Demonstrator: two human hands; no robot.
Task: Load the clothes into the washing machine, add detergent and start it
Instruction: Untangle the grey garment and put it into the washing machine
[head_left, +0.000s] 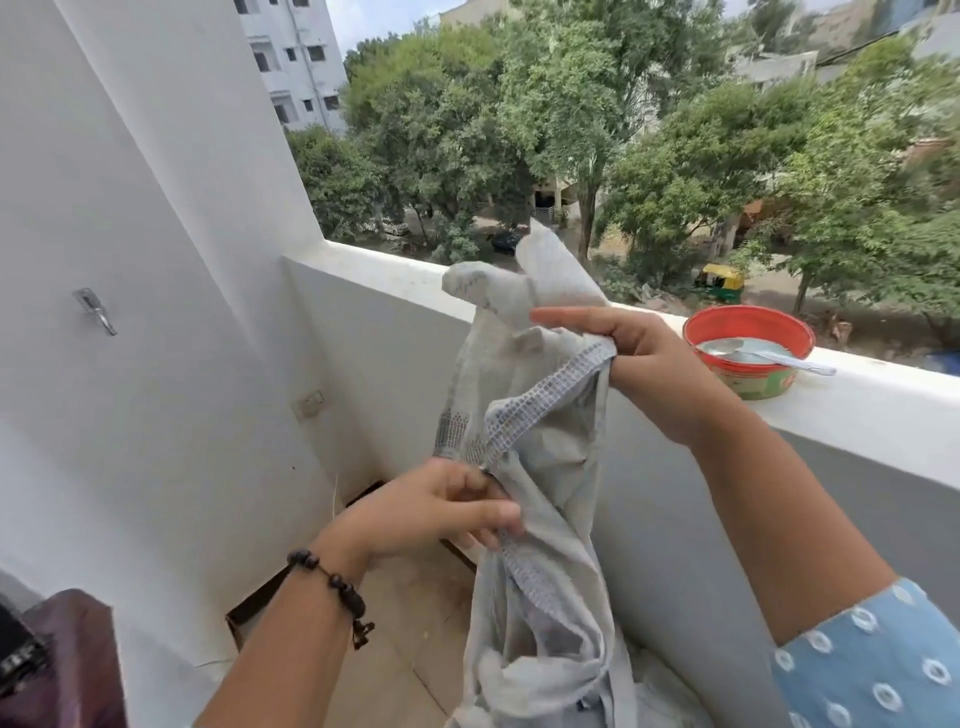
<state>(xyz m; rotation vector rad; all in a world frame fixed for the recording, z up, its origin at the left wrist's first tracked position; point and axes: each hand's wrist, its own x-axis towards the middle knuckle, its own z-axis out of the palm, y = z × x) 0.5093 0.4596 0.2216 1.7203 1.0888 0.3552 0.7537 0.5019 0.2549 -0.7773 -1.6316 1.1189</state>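
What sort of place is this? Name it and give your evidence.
Most likely an upper-floor home balcony: a white parapet ledge with treetops and a street below, and both hands holding a grey garment.

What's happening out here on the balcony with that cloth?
A person is holding up a pale grey garment with both hands: the left hand pinches its patterned trim low down, the right hand grips the trim higher up. On the parapet ledge beside them sits a red tub with a spoon in it. No washing machine is in view.
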